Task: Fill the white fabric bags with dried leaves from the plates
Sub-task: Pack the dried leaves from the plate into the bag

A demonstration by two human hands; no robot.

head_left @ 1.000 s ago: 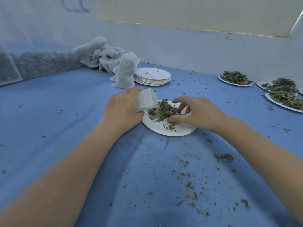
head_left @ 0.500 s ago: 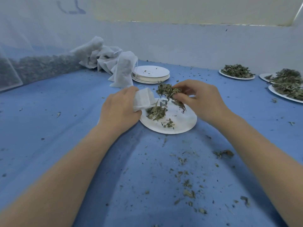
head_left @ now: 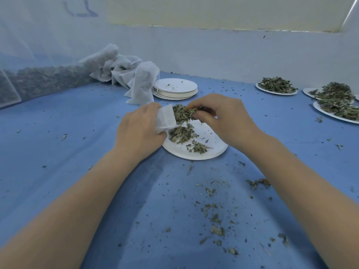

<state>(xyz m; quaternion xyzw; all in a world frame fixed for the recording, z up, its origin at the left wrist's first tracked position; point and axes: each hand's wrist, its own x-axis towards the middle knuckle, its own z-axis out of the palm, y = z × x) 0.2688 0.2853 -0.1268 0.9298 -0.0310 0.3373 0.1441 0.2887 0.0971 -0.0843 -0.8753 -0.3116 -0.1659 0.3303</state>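
My left hand (head_left: 138, 131) grips a small white fabric bag (head_left: 165, 119), its mouth turned to the right. My right hand (head_left: 221, 117) pinches a bunch of dried leaves (head_left: 183, 113) right at that mouth. Below both hands lies a white paper plate (head_left: 215, 150) on the blue table, with a small heap of leaves (head_left: 182, 133) left on it. Most of the bag is hidden behind my left hand.
A pile of white fabric bags (head_left: 126, 70) lies at the back left beside a stack of empty plates (head_left: 175, 89). Three plates heaped with leaves (head_left: 276, 86) stand at the back right. Loose leaf crumbs (head_left: 213, 216) litter the near table. A clear bag of leaves (head_left: 38, 80) lies far left.
My right hand picked a bunch of leaves off the plate, lifted it and carried it left to the bag's mouth. My left hand kept hold of the bag.
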